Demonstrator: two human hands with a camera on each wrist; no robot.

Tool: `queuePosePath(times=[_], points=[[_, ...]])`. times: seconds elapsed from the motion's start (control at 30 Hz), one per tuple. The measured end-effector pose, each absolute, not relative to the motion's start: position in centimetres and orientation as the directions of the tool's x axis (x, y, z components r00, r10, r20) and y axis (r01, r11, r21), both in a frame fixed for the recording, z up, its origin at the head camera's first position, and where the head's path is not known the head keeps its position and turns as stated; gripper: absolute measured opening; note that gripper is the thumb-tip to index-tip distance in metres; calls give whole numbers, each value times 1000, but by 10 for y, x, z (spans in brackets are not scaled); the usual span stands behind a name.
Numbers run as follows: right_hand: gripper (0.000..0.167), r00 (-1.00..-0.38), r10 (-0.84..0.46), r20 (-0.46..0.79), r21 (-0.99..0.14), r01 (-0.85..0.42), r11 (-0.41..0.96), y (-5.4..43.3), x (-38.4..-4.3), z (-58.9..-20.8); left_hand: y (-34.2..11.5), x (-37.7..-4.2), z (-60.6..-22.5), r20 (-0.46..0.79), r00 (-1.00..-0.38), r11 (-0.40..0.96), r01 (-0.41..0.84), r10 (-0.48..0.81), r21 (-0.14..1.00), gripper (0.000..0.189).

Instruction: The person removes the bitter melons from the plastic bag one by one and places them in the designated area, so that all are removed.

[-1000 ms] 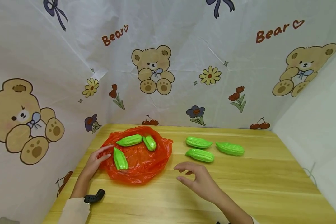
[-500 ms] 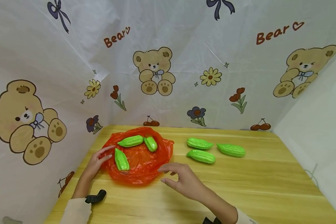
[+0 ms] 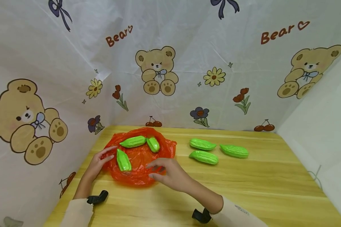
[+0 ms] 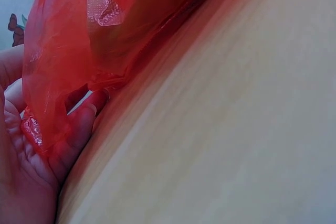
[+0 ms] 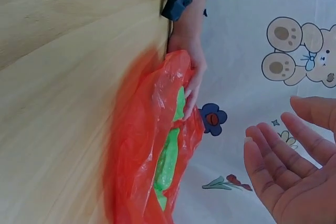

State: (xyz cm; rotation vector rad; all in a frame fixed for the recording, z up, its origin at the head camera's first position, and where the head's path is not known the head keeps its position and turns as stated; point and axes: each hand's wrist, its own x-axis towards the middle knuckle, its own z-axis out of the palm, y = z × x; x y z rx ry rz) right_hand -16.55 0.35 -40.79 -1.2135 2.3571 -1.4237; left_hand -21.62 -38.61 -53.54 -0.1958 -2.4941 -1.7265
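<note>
left hand (image 3: 95, 163) loose against red bag (image 3: 134, 179), left of table (image 3: 272, 176) | right hand (image 3: 170, 175) empty, relaxed | snag might collapse bag imo

Wooden table (image 3: 272, 186), white bear-print sheet (image 3: 184, 41) behind it, perhaps a thin cable (image 3: 316, 175) at right

We count six green gourds (image 3: 202, 157) and one red bag (image 3: 132, 179).
There are three gourds inside the bag, three to its right, one left hand (image 3: 96, 163) at its left edge, one right hand (image 3: 170, 174) by its front, and three printed bears (image 3: 158, 71).
</note>
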Motion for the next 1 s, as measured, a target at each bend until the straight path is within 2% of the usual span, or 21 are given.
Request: queuePosePath(times=[0.43, 1.0], points=[[20, -705, -649, 287, -826, -525, 206, -28, -179, -404, -387, -218, -536, 159, -986, 352, 165, 45, 921, 47], [22, -773, -578, 260, -888, -426, 170, -66, -195, -424, -387, -219, -536, 157, -987, 353, 163, 47, 921, 46]])
